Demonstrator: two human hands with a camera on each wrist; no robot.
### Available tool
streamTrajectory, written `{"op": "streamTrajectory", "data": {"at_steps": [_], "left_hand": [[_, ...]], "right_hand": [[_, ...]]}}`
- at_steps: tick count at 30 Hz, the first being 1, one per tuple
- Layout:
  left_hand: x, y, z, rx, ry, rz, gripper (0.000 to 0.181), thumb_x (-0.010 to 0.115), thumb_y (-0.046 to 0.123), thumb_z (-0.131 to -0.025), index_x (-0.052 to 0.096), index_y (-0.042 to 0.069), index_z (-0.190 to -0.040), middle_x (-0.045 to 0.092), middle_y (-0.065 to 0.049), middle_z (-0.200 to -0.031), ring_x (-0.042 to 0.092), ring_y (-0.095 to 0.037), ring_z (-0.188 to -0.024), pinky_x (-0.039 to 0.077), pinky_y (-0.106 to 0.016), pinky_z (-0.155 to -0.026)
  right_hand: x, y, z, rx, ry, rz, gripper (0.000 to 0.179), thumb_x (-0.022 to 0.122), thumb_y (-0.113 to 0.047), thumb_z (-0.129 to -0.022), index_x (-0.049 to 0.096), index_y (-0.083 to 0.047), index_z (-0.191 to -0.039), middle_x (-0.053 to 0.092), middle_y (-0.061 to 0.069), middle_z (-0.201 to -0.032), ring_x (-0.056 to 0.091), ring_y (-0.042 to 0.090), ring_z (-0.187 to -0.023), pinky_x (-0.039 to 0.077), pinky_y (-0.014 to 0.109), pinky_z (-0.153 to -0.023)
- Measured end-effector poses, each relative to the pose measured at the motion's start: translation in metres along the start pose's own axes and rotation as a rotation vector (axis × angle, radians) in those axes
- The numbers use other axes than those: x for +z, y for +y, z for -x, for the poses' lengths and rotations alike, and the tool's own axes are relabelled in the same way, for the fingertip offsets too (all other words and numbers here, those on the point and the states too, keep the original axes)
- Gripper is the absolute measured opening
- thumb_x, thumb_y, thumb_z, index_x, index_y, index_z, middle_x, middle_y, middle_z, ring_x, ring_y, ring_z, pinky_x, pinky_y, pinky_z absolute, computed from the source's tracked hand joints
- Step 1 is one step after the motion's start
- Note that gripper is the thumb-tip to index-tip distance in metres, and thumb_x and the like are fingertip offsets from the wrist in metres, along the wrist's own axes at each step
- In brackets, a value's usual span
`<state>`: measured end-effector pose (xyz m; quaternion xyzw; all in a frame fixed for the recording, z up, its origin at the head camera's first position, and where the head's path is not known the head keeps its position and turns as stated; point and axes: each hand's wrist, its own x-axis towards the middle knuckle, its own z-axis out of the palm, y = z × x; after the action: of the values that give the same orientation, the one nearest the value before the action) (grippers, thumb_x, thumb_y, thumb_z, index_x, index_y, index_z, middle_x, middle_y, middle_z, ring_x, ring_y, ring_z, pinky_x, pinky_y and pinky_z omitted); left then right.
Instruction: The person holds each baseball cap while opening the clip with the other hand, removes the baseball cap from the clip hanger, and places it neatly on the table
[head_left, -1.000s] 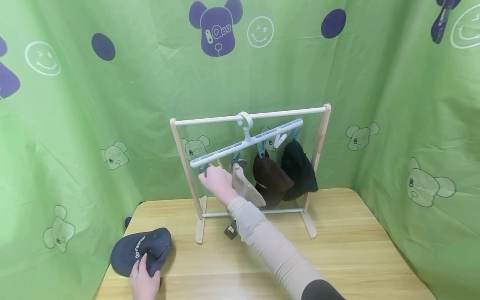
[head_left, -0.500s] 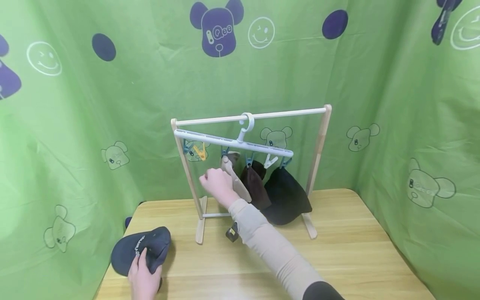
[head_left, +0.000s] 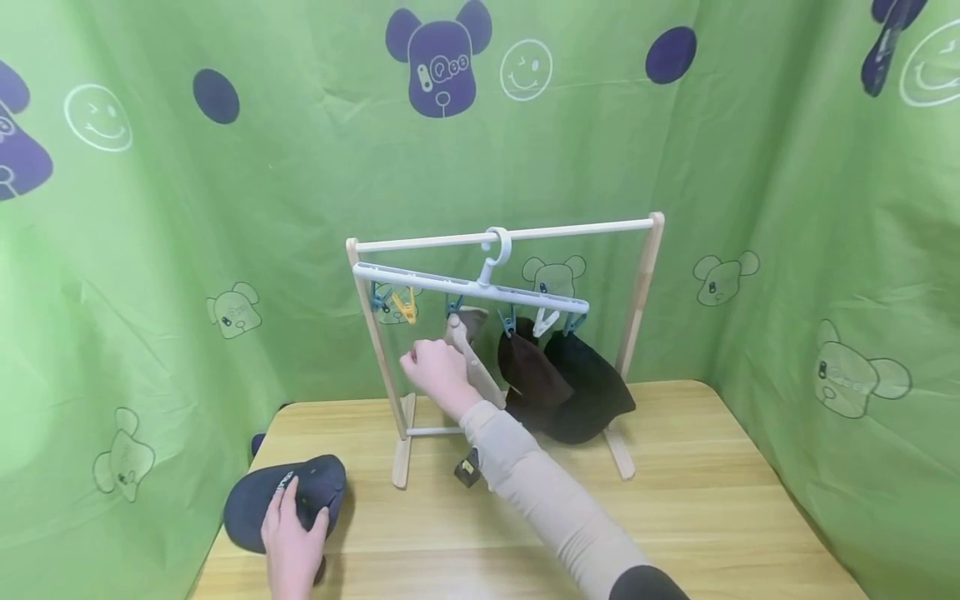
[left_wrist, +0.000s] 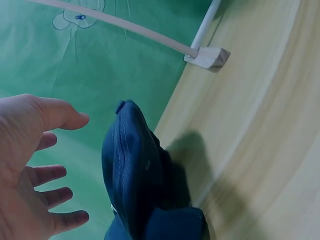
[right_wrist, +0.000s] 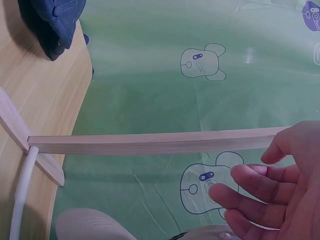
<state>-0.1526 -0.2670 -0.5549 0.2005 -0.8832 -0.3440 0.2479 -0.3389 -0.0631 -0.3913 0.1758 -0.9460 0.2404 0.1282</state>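
A navy cap [head_left: 251,510] with white lettering lies on the table at the left. My left hand [head_left: 291,537] is over it; in the left wrist view its fingers are spread and stand apart from the cap. My right hand [head_left: 437,367] is below the left part of a pale blue clip hanger [head_left: 427,279], fingers loosely bent with nothing between them. From the hanger's clips hang a beige cap [head_left: 477,375], a dark brown cap [head_left: 531,362] and a black cap [head_left: 596,396]. A yellow clip [head_left: 406,307] and a white clip [head_left: 545,322] hold nothing.
The hanger hooks over the white top bar [head_left: 585,229] of a wooden rack [head_left: 645,283] on the table [head_left: 697,500]. A green curtain [head_left: 600,150] with bear prints surrounds the table. A small black box [head_left: 467,468] shows beside the right forearm.
My right hand has let go of the hanger; its left end swung up and its right end dropped, the caps swaying along. My left fingers have loosened and spread over the navy cap.
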Motion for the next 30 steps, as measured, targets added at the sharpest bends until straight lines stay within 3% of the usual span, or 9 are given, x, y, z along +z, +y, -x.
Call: {"op": "streamTrajectory", "data": {"at_steps": [9,19,30], "left_hand": [[0.003,0.015,-0.005,0.001,-0.020,0.010,0.063,0.069,0.015,-0.085,0.044,0.003,-0.141,0.036,-0.028,-0.147,0.029,-0.055,-0.133,0.027,-0.068,-0.107],[0.010,0.034,-0.013,0.020,-0.030,0.029,0.057,0.065,0.021,-0.090,0.046,0.008,-0.142,0.038,-0.022,-0.149,0.030,-0.047,-0.137,0.029,-0.067,-0.108],[0.019,0.052,-0.020,0.095,-0.019,0.082,0.054,0.065,0.019,-0.090,0.049,0.010,-0.141,0.043,-0.019,-0.146,0.035,-0.043,-0.136,0.032,-0.062,-0.109]], "right_hand": [[-0.005,0.001,0.005,-0.018,0.012,0.000,0.033,0.050,-0.029,-0.091,0.043,-0.020,-0.060,0.052,-0.003,-0.056,0.050,0.014,-0.052,0.038,0.028,-0.046],[-0.016,0.002,0.010,-0.083,0.077,0.014,0.033,0.052,-0.027,-0.092,0.044,-0.018,-0.061,0.045,-0.003,-0.054,0.045,0.012,-0.052,0.034,0.024,-0.049],[-0.039,0.006,0.021,-0.074,0.098,-0.074,0.028,0.050,-0.028,-0.093,0.050,-0.017,-0.067,0.052,-0.002,-0.060,0.052,0.015,-0.057,0.041,0.028,-0.049]]}}
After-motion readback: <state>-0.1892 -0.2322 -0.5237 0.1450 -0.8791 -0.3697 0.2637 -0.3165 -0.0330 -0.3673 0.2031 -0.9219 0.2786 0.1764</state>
